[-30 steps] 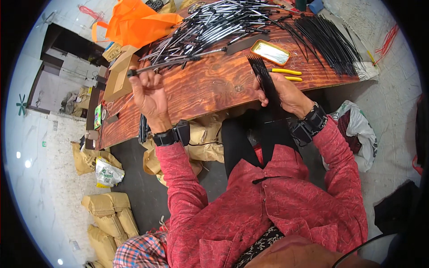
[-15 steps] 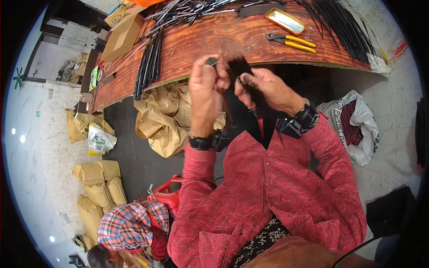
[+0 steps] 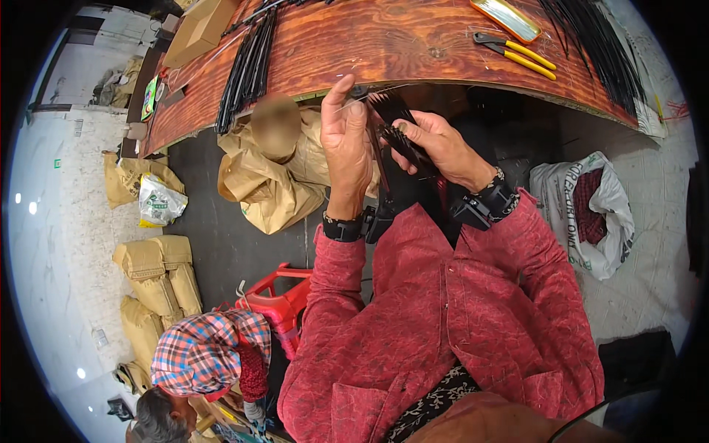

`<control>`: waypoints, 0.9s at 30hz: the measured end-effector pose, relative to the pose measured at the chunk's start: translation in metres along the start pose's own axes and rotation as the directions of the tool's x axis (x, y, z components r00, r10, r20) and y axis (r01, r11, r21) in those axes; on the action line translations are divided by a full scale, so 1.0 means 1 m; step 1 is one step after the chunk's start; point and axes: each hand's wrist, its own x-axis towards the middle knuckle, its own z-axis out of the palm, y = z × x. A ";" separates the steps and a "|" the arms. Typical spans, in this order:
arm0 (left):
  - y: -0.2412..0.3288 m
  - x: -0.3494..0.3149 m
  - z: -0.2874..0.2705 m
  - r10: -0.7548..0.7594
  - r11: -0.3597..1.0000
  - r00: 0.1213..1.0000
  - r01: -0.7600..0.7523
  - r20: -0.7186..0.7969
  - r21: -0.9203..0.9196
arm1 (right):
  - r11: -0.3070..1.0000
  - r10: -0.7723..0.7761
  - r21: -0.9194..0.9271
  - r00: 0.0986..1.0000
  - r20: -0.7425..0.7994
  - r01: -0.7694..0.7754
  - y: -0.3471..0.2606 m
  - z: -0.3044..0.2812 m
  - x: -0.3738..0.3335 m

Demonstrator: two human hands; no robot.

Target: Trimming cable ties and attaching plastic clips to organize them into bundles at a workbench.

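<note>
My right hand is closed around a flat bundle of thin dark strips, whose ends fan out like comb teeth toward my left hand. Beside it my left hand is raised, its index finger stretched up and its thumb lifted. A small dark piece shows at the left thumb tip, and the other fingers are mostly hidden. Close to that palm, a narrow reddish-brown strip hangs down. Both hands are in front of the table's near edge.
On the wooden table lie yellow-handled pliers, a shallow tray and black strip bundles. Brown paper sacking lies below. A white sack stands right. Another person works at lower left near a red stool.
The view has shifted, so the table sits higher in it. My left index finger has straightened upward from its curl. The strips in my right hand are now spread and sharper.
</note>
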 end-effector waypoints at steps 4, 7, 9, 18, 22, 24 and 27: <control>-0.008 0.001 -0.010 0.013 1.000 1.000 -0.013 0.023 -0.006 | 0.999 0.001 0.034 0.999 -0.053 0.001 0.004 0.002 0.001; -0.014 -0.001 -0.012 -0.034 0.997 0.999 0.032 -0.023 -0.071 | 1.000 0.001 -0.031 0.997 -0.076 -0.003 0.009 -0.002 0.003; -0.016 -0.001 -0.011 -0.041 0.996 0.998 0.038 -0.037 -0.083 | 1.000 0.012 -0.018 0.998 -0.066 -0.014 0.011 -0.009 0.005; -0.014 0.003 -0.012 -0.090 0.974 0.996 0.089 0.008 -0.210 | 0.998 0.057 0.004 0.997 -0.051 -0.057 0.016 -0.023 0.007; -0.016 0.005 -0.013 -0.118 0.946 0.992 0.128 0.052 -0.297 | 0.997 0.070 0.013 0.996 -0.046 -0.070 0.014 -0.025 0.007; -0.017 0.006 -0.014 -0.128 0.937 0.990 0.140 0.060 -0.319 | 0.997 0.074 0.018 0.996 -0.043 -0.073 0.014 -0.027 0.008; -0.020 0.009 -0.015 -0.124 0.937 0.990 0.139 0.067 -0.321 | 0.998 0.065 0.000 0.996 -0.068 -0.065 0.017 -0.029 0.010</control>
